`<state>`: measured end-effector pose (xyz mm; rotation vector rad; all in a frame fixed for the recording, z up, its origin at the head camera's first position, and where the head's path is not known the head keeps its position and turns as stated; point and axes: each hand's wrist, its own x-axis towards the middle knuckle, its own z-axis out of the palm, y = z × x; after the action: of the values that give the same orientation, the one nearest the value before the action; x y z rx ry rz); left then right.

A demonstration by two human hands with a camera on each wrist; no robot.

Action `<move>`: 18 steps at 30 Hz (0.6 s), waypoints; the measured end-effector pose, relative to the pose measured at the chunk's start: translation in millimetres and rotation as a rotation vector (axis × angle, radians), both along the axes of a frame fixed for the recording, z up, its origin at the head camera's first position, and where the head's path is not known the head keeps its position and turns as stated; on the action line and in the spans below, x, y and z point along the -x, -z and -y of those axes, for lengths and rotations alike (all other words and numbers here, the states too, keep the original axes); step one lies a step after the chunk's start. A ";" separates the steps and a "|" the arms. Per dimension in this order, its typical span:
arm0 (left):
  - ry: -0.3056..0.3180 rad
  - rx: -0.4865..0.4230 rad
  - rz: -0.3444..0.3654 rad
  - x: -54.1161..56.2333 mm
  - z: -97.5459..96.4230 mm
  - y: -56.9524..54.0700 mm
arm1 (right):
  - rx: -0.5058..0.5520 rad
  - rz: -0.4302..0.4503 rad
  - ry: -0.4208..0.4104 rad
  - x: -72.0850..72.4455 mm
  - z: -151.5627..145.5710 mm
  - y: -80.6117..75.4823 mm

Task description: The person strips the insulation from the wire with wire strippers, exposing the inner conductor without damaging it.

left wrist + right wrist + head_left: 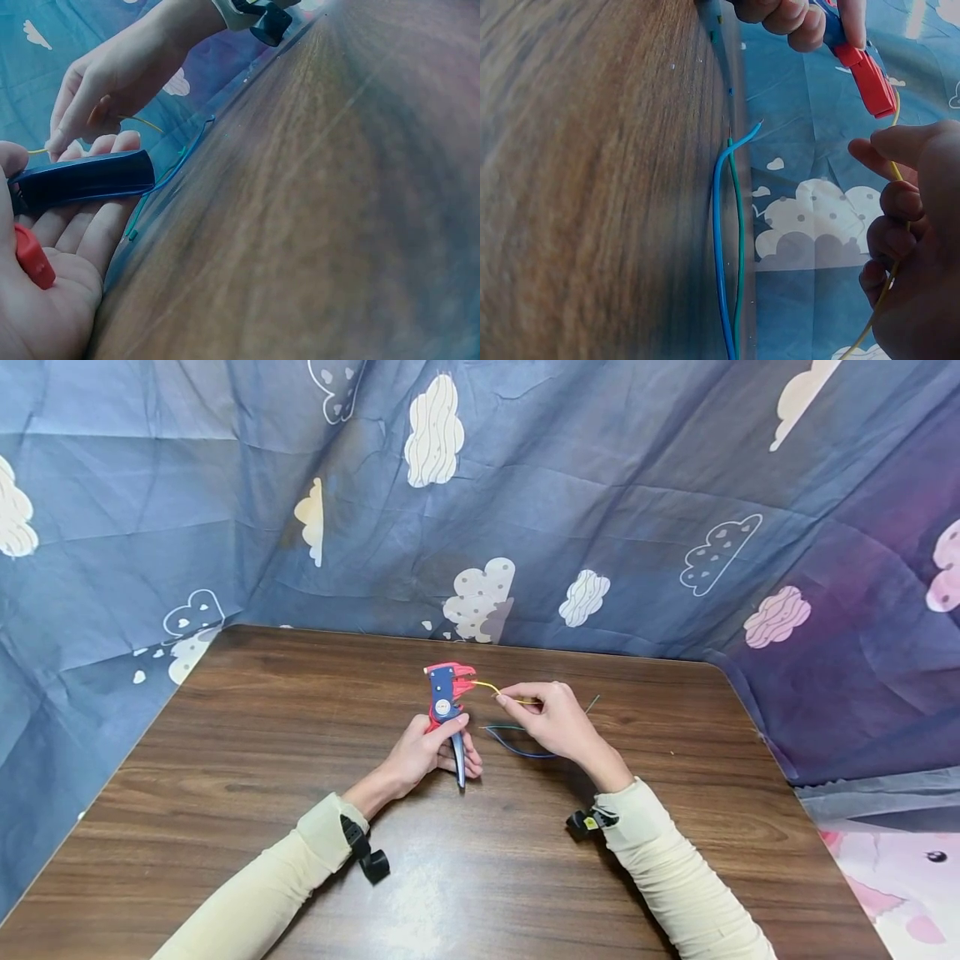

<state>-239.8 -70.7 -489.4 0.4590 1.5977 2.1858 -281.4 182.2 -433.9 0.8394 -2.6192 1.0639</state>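
My left hand (420, 752) holds a red and blue wire stripper (442, 685) upright above the table, thumb across its body. In the left wrist view its blue handle (90, 178) lies over the fingers, which are only slightly bent. To the right, my right hand (553, 717) pinches a yellow wire (487, 685) between thumb and fingertips. One end of that wire reaches the stripper's red jaws; whether they bite on it cannot be told. The right wrist view shows the wire's other part running back along the palm.
A blue wire (720, 247) and a green wire (739, 225) lie on the brown wooden table (247, 827), below and beside my right hand. Dark blue cloth (360, 527) with cloud prints hangs behind the table's back edge. A tiny scrap (672, 752) lies at the right.
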 end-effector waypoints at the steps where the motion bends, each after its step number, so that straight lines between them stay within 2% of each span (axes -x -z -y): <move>1: 0.000 -0.003 -0.001 0.2 -0.1 -0.1 | 0.005 -0.003 0.002 0.0 -0.1 -0.7; 7: -0.003 0.011 0.020 -0.3 0.6 -1.0 | 0.033 -0.042 0.011 0.7 -1.1 -1.4; 12: 0.025 0.028 0.056 0.0 2.6 -2.7 | 0.033 -0.085 0.033 2.6 -2.9 -1.6; 18: 0.026 0.018 0.082 0.9 6.2 -9.7 | -0.019 -0.053 0.055 7.3 -5.8 -0.8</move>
<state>-240.6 -76.9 -479.7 0.3782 1.5582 2.1410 -288.7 188.0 -433.1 0.7838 -2.5962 0.9908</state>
